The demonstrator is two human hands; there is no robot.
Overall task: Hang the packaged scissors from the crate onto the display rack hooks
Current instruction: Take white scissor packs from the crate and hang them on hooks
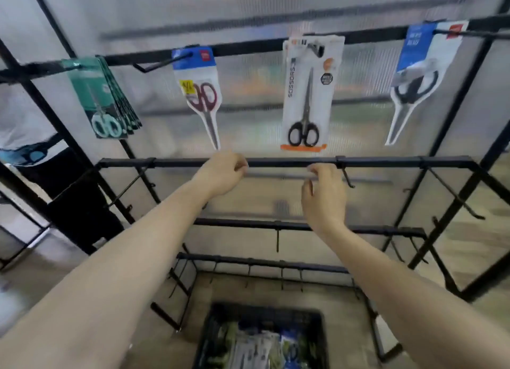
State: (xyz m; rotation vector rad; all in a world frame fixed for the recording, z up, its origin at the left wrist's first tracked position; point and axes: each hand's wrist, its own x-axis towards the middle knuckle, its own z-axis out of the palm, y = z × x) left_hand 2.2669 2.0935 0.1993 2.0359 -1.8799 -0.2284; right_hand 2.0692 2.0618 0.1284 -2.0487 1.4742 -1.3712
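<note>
Packaged scissors (256, 346) heaped loose in the dark crate (211, 324) — set well below the second rail (276, 163), roughly under its middle.

Hung above the second rail, in a row from its left end to its right:
- a stack of teal packs (102, 98)
- a red-handled pack (202, 92)
- a black-handled pack (306, 98) marked SCISSORS
- a white-and-black shears pack (416, 76)

Tip of the red-handled pack just above the second rail, close over the left hand (220, 172).

Left hand at the second rail near its middle, fingers curled against the front edge — grip or mere contact not readable.

Right hand (323, 195) just under the second rail, fingers curled, thumb apart; closed or gripping not readable.

Bare hook (346, 175) on the second rail, just beside the right hand's knuckles.

More bare hooks on the lower bars (242, 222) of the display rack, below the second rail.
</note>
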